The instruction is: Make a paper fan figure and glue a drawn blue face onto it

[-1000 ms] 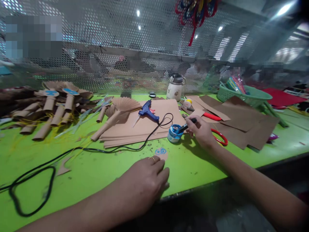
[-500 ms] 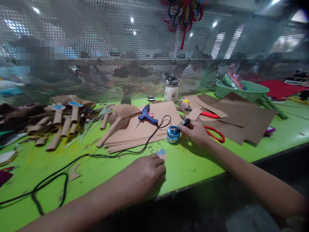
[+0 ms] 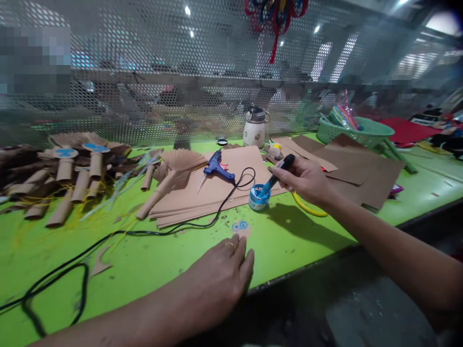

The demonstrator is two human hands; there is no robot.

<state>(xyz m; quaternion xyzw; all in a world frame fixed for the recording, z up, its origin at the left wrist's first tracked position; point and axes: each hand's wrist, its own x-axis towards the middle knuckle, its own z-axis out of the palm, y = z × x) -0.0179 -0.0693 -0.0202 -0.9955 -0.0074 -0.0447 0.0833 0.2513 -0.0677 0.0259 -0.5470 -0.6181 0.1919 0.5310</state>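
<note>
My right hand (image 3: 304, 178) grips a brush (image 3: 277, 173) with a dark handle, its blue-coated lower end in the mouth of a small jar of blue paint (image 3: 259, 198). On the green table (image 3: 202, 255), my left hand (image 3: 226, 270) rests palm down, fingertips on the lower edge of a small round paper piece (image 3: 241, 228) with blue marks. Its fingers lie stretched out. Behind the jar is a stack of brown paper sheets (image 3: 181, 204) with a blue glue gun (image 3: 218, 168) on top.
A black cord (image 3: 144, 233) crosses the table. Pleated paper pieces with rolled handles (image 3: 65, 168) are piled at the left. A white bottle (image 3: 254, 130) stands near the mesh screen. Brown sheets (image 3: 376, 178) and a green basket (image 3: 361, 132) are at the right.
My right hand has risen, and the brush stands more clear of the jar, showing its blue-coated part. My left fingers have spread and straightened somewhat. The view has shifted slightly.
</note>
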